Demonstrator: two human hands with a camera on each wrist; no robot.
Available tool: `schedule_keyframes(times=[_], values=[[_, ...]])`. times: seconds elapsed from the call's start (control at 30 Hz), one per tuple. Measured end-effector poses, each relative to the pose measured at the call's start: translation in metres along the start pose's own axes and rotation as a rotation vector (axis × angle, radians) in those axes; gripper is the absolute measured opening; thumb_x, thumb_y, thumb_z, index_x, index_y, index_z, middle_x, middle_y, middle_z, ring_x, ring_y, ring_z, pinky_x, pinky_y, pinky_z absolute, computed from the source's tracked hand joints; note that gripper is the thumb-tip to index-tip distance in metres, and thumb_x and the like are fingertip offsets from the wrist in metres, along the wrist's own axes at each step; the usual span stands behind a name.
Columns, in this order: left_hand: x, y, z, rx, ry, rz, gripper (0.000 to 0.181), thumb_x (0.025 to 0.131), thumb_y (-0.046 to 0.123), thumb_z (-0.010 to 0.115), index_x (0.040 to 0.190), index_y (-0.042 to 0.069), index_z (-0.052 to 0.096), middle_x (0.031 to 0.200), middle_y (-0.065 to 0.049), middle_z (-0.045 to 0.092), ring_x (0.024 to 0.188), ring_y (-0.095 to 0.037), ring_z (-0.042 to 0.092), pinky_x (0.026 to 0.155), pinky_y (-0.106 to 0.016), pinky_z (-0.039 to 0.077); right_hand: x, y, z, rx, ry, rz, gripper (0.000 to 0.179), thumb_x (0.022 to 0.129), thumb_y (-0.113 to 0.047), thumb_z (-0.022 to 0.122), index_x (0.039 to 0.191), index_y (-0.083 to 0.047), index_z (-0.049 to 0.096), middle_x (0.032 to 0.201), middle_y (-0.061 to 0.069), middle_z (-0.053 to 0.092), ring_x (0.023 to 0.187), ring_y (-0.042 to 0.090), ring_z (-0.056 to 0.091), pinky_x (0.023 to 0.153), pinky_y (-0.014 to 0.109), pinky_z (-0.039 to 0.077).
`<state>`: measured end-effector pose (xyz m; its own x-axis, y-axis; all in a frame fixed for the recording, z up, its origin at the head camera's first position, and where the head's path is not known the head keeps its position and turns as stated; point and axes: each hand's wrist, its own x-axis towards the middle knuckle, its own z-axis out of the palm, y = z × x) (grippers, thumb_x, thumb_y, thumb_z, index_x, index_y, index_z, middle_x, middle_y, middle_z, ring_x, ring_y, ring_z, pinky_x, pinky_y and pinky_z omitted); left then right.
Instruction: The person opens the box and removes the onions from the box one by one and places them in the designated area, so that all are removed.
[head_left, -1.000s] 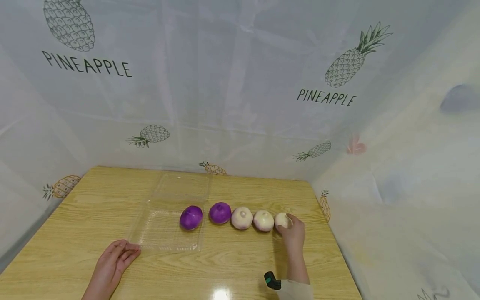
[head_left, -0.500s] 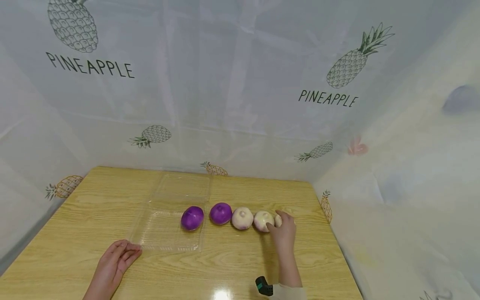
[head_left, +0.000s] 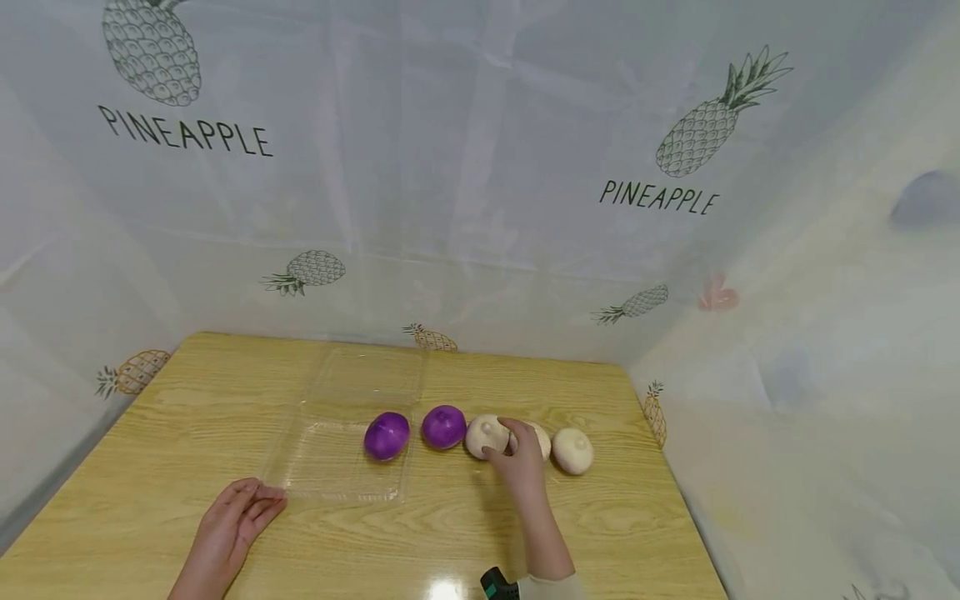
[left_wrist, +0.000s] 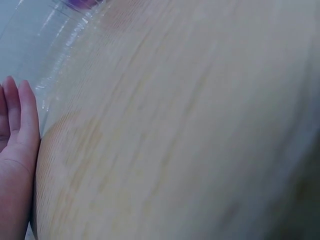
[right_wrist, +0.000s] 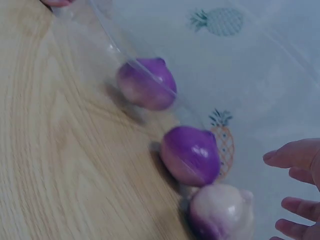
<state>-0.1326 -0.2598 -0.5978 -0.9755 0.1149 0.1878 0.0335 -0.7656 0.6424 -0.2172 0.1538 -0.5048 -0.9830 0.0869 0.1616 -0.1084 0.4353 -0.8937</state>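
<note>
My left hand [head_left: 228, 525] pinches the near left corner of a clear plastic container [head_left: 341, 497], which lies with its lid folded back. Inside, at the right, is one purple onion-shaped vegetable [head_left: 387, 436]. A second purple one [head_left: 444, 427] sits at the container's right edge, and three whitish ones continue the row: the left [head_left: 486, 437], the middle [head_left: 542, 443] and the right [head_left: 573, 451]. My right hand [head_left: 521, 458] is over the left and middle whitish ones, fingers spread and holding nothing; it partly hides the middle one. In the right wrist view its fingers [right_wrist: 295, 155] are apart from the vegetables.
A wooden table [head_left: 450, 542] carries everything. Behind it and along its sides hangs a pale sheet [head_left: 450, 208] with printed pineapples. The open lid [head_left: 367, 367] lies toward the table's back edge. A small black device [head_left: 498, 583] is at the right sleeve.
My right hand has moved left along the row, from the rightmost whitish vegetable to above the left and middle ones. The rightmost one now shows fully. My left hand stays at the container's corner.
</note>
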Motion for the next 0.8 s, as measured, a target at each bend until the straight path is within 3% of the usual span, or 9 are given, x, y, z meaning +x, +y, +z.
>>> schedule_keyframes(times=[0.2, 0.4, 0.63, 0.8], values=[[0.000, 0.000, -0.001, -0.002, -0.014, 0.023, 0.034, 0.108, 0.005, 0.025, 0.116, 0.001, 0.058, 0.110, -0.014, 0.066, 0.105, -0.026, 0.063, 0.098, -0.040, 0.049, -0.005, -0.011, 0.020, 0.063, -0.085, -0.020, 0.050, 0.077, -0.004, 0.080, 0.123, 0.000, 0.061, 0.129, 0.019, 0.052, 0.124, 0.042, 0.045, 0.103, 0.059, 0.040], [0.000, -0.002, 0.000, 0.014, 0.013, 0.017, 0.031, 0.108, 0.005, 0.028, 0.115, 0.002, 0.058, 0.108, -0.013, 0.066, 0.104, -0.025, 0.064, 0.098, -0.040, 0.049, -0.005, -0.015, 0.038, 0.092, -0.146, -0.051, 0.052, 0.078, -0.004, 0.079, 0.126, 0.002, 0.059, 0.129, 0.020, 0.053, 0.123, 0.041, 0.044, 0.102, 0.060, 0.040], [-0.001, -0.001, -0.001, 0.031, 0.025, 0.019, 0.029, 0.108, 0.006, 0.030, 0.115, 0.002, 0.058, 0.108, -0.012, 0.066, 0.104, -0.025, 0.064, 0.098, -0.040, 0.049, -0.005, -0.023, 0.061, 0.113, -0.197, -0.134, 0.053, 0.075, -0.004, 0.081, 0.123, 0.003, 0.061, 0.123, 0.021, 0.057, 0.117, 0.040, 0.051, 0.101, 0.055, 0.043], [-0.001, -0.001, -0.002, 0.034, 0.008, 0.024, 0.031, 0.108, 0.005, 0.028, 0.115, 0.002, 0.058, 0.108, -0.012, 0.066, 0.104, -0.025, 0.064, 0.098, -0.040, 0.049, -0.005, -0.027, 0.075, 0.133, -0.239, -0.140, 0.053, 0.075, -0.002, 0.080, 0.123, 0.005, 0.060, 0.122, 0.021, 0.057, 0.115, 0.039, 0.052, 0.099, 0.052, 0.045]])
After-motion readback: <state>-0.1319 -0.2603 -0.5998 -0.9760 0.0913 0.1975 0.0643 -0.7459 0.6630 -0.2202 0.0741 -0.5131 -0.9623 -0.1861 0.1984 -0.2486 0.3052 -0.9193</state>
